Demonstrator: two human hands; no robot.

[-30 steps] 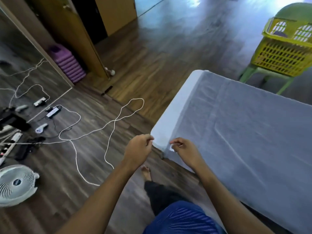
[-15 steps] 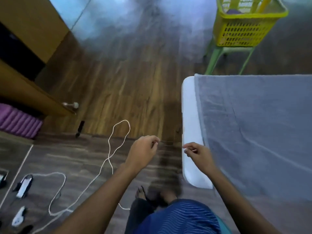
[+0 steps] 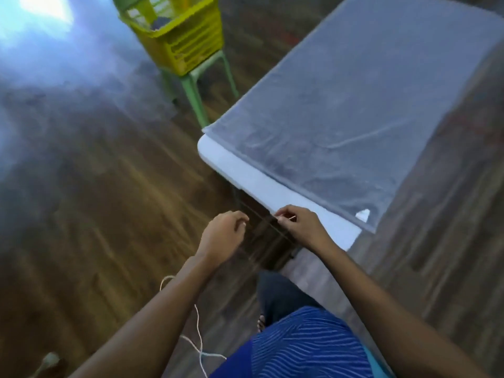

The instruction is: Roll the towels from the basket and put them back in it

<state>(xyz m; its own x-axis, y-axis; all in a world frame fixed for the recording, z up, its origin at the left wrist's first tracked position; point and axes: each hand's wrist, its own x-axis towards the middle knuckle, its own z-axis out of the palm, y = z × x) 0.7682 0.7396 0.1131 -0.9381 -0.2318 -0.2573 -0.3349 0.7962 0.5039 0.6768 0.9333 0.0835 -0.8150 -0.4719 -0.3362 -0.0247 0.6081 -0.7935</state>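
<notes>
A grey towel (image 3: 354, 110) lies spread flat over a white table (image 3: 245, 170), with a white tag at its near corner. The yellow basket (image 3: 188, 47) stands on a green stool (image 3: 196, 88) beyond the table's far end, and something dark lies inside it. My left hand (image 3: 226, 236) and my right hand (image 3: 300, 227) hover side by side just off the table's near end, apart from the towel. Both have their fingertips pinched together. The right pinches a small pale bit, seemingly a thin thread that runs to the left hand.
Wooden floor surrounds the table on the left and right. A white cord (image 3: 197, 331) trails on the floor by my legs. Dark table legs show under the near end of the table.
The view has swung round, so the table now runs away to the upper right and the basket sits at the upper left. My hands kept their pinch and stayed at the table's end.
</notes>
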